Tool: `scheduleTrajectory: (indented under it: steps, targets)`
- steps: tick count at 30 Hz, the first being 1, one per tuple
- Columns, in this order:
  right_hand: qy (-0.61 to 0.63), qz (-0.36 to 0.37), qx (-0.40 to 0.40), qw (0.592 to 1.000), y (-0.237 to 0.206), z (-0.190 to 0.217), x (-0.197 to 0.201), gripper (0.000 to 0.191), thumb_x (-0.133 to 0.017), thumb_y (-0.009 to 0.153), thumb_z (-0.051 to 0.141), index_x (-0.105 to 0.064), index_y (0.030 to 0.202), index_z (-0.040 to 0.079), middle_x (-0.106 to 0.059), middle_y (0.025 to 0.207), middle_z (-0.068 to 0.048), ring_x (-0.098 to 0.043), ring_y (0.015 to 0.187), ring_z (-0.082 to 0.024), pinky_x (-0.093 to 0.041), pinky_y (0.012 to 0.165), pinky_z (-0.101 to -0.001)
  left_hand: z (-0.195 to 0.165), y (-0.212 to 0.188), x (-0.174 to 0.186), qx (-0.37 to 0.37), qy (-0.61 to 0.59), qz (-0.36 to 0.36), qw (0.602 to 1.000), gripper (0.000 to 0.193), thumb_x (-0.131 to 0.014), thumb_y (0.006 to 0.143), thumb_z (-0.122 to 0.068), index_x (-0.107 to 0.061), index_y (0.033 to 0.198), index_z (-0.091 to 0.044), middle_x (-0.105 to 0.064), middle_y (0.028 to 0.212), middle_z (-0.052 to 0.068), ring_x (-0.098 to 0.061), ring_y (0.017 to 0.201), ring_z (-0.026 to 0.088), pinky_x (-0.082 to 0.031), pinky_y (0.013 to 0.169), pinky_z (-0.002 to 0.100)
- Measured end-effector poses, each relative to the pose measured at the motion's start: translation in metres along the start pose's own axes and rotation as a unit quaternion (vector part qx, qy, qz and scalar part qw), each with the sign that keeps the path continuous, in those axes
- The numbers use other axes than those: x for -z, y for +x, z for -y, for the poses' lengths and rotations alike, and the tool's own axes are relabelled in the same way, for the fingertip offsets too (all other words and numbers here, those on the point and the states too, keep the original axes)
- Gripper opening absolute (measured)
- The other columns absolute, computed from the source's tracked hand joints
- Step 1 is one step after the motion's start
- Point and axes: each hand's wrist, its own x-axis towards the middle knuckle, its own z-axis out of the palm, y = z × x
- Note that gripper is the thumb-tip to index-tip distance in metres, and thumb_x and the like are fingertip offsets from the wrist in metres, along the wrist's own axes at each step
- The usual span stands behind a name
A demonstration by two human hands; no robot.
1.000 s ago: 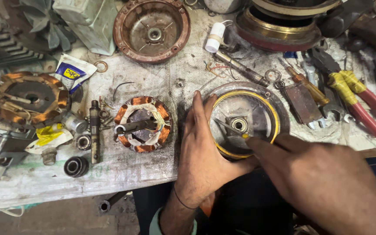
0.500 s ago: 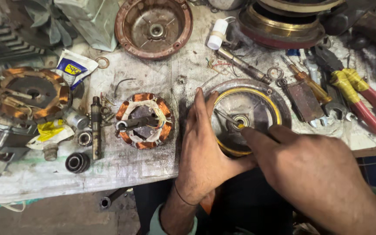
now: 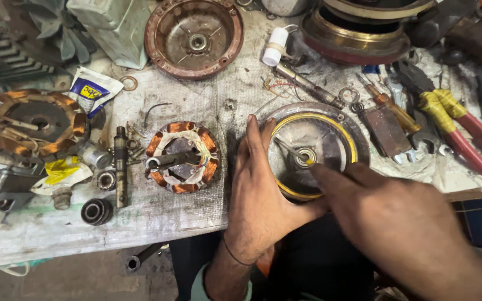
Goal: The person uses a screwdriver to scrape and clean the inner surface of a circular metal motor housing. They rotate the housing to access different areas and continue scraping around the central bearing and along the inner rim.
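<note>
A round metal motor cover [image 3: 336, 134] with a yellow ring inside its rim lies at the bench's front edge, a bearing [image 3: 307, 157] at its centre. My left hand [image 3: 260, 195] lies flat against the cover's left rim, fingers spread and holding it down. My right hand [image 3: 386, 223] reaches in from the lower right and pinches a thin metal tool [image 3: 288, 149] whose tip rests at the bearing. A copper-wound stator [image 3: 181, 158] with a shaft through it sits just left of my left hand.
A rust-red motor housing [image 3: 194, 38] lies at the back, a larger copper winding [image 3: 32, 124] at far left. Loose bearings [image 3: 96, 210], a shaft [image 3: 120, 165] and screws lie near the stator. Red- and yellow-handled pliers [image 3: 458, 128], a screwdriver [image 3: 389, 108] and spanners crowd the right.
My right hand has slid forward over the cover toward the bearing, bringing the tool tip to the centre. My left hand stays pressed on the rim.
</note>
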Motion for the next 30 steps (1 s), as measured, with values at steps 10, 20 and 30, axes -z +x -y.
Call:
scheduleTrajectory:
  steps: [10,20,30]
  targets:
    - [-0.041,-0.023,-0.048,0.998,-0.001,-0.012,-0.017,0.04,-0.064,0.094,0.036,-0.069,0.133,0.029,-0.074,0.082,0.003,-0.071,0.055,-0.018,-0.057,0.048,-0.0327,-0.003,0.001,-0.001,0.004,0.012,-0.004,1.0,0.15,-0.098,0.058,-0.048,-0.005,0.157,0.013,-0.043,0.156,0.028,-0.039,0.148,0.047,-0.035,0.121,0.053]
    - [-0.075,0.003,-0.021,0.997,0.003,-0.008,-0.01,0.048,-0.066,0.093,0.031,-0.065,0.141,0.029,-0.074,0.088,-0.001,-0.07,0.052,-0.016,-0.056,0.047,-0.0321,-0.004,0.0,0.0,0.029,-0.01,0.005,1.0,0.148,-0.096,0.061,-0.051,-0.006,0.159,0.014,-0.044,0.158,0.026,-0.042,0.147,0.047,-0.038,0.121,0.053]
    - [-0.014,-0.01,-0.032,0.999,-0.003,-0.013,-0.008,0.048,-0.065,0.087,0.039,-0.069,0.134,0.032,-0.077,0.092,0.001,-0.072,0.056,-0.021,-0.058,0.049,-0.0365,-0.002,-0.003,-0.002,0.024,-0.005,-0.01,1.0,0.153,-0.098,0.055,-0.052,-0.007,0.159,0.012,-0.045,0.156,0.026,-0.042,0.145,0.047,-0.037,0.12,0.054]
